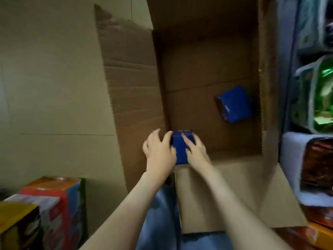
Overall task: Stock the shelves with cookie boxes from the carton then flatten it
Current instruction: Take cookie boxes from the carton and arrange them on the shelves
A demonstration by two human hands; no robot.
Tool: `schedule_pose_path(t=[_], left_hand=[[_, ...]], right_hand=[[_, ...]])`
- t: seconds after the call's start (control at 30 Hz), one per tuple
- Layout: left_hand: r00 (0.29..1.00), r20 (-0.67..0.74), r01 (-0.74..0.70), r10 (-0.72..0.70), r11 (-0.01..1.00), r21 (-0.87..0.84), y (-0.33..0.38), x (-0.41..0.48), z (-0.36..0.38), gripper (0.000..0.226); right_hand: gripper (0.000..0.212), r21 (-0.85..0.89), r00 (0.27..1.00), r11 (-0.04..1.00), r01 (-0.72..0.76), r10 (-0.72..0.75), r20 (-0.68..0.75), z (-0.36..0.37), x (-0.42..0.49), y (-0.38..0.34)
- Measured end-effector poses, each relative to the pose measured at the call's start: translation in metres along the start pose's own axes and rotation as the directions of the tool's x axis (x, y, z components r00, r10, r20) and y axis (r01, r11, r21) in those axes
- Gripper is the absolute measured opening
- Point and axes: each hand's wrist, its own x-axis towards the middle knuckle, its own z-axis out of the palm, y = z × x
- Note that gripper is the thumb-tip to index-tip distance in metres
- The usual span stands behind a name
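Observation:
A big brown carton [207, 69] stands open on the floor, its flaps spread outward. At its near left corner both hands hold a blue cookie box [181, 150]. My left hand [158, 148] wraps the box's left side and my right hand [195, 148] lies over its right side. A second blue cookie box [234, 106] lies tilted on the carton's bottom by the right wall. The rest of the carton's bottom is bare cardboard.
Shelves on the right hold green packets [320, 94] and red-brown packs [319, 163]. Colourful stacked boxes [45, 204] stand at the lower left. A beige tiled floor [54, 87] lies left of the carton. My blue-jeaned legs [158, 222] are below the near flap [234, 195].

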Motion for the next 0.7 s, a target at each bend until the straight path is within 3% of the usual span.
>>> schedule_pose_path(t=[0.1,0.23,0.4,0.6,0.7], left_hand=[[0.997,-0.017,0.075,-0.074,0.996,0.04,-0.015,0.015,0.015,0.055],[0.998,0.039,0.053,-0.056,0.996,0.069,-0.027,0.022,0.028,0.064],[0.996,0.064,0.06,-0.061,0.998,0.019,-0.014,0.016,0.009,0.057],[0.994,0.048,0.112,-0.102,0.936,-0.334,0.055,-0.029,-0.084,0.044],[0.998,-0.064,-0.019,-0.01,0.897,-0.441,0.105,-0.072,-0.152,0.044]], right_hand=[[0.066,-0.103,0.994,0.991,-0.082,0.089,0.058,0.029,0.024,-0.002],[0.078,-0.117,0.979,0.976,-0.186,0.174,-0.102,0.045,0.04,-0.009],[0.084,0.114,0.932,0.959,-0.258,0.279,-0.232,0.019,0.037,-0.019],[0.058,0.424,0.888,0.905,0.004,0.192,-0.419,-0.086,-0.077,-0.066],[0.054,0.496,0.876,0.859,0.122,0.142,-0.461,-0.154,-0.155,-0.098]])
